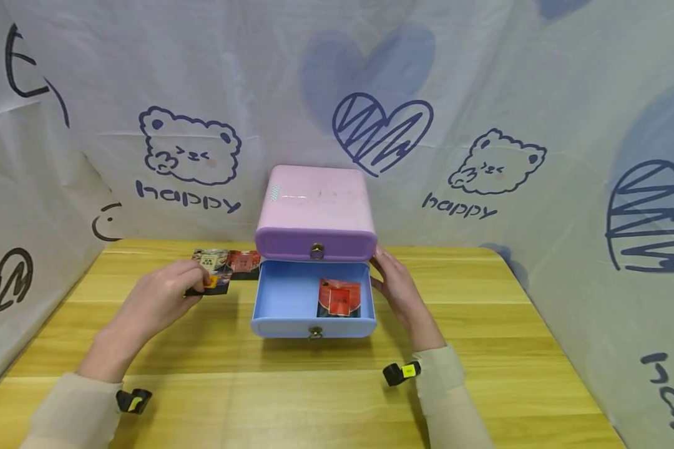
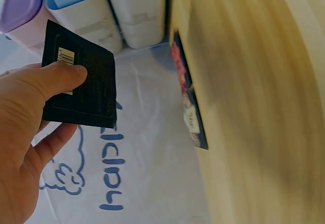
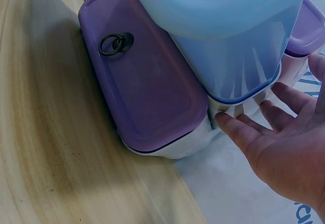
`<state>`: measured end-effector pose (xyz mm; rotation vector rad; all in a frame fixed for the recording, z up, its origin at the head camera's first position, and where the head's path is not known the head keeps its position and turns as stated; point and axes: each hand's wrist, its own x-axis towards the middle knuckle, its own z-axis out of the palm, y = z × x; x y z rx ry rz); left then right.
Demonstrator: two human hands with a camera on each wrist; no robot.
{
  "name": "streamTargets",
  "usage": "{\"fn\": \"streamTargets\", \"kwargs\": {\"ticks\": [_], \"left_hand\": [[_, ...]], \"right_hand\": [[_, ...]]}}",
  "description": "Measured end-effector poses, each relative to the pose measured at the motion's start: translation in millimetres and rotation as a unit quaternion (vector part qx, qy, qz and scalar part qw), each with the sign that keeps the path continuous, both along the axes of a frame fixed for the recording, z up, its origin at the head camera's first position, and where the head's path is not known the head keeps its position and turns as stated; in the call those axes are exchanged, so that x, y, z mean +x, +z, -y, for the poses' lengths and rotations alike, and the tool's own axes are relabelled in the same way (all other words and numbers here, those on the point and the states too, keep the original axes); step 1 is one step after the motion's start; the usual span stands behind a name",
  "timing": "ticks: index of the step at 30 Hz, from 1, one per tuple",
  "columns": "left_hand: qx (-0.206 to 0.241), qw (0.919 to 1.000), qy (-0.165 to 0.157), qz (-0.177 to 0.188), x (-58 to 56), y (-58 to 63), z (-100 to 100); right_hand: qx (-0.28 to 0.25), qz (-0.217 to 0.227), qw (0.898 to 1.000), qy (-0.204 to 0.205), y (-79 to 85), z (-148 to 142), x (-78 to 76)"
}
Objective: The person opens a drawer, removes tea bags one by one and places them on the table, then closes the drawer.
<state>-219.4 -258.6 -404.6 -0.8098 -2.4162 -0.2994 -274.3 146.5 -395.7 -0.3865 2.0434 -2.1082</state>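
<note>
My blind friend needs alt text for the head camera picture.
A person's left hand pinches a dark packet left of a pink drawer unit; the right hand touches the unit's right side. The open blue drawer holds a red packet, and two other packets lie on the wooden table, before a backdrop with bear and heart drawings.

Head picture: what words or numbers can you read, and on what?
"happy": white printed cloth, under left blue bear drawing.
"happy": same cloth, under right blue bear drawing.
"ha", then cut off: cloth, lower right.
Too small to read: flat red packet; three flat dark packets.
</note>
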Motion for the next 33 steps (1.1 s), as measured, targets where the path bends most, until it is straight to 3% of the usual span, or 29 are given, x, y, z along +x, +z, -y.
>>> {"fn": "streamTargets", "kwargs": {"ticks": [9,16,33], "left_hand": [[-0.013,0.9966,0.037,0.073,-5.4,-13.6,10.1],[-0.015,0.9928,0.04,0.112,-10.0,-22.7,20.6],[-0.06,0.9717,0.082,0.213,-14.9,-28.2,27.6]], "right_hand": [[-0.016,0.005,1.0,-0.001,-18.3,-3.9,-14.9],[-0.022,0.002,1.0,-0.008,-20.0,-3.0,-14.3],[-0.025,-0.014,1.0,-0.006,-20.4,-2.7,-13.8]]}}
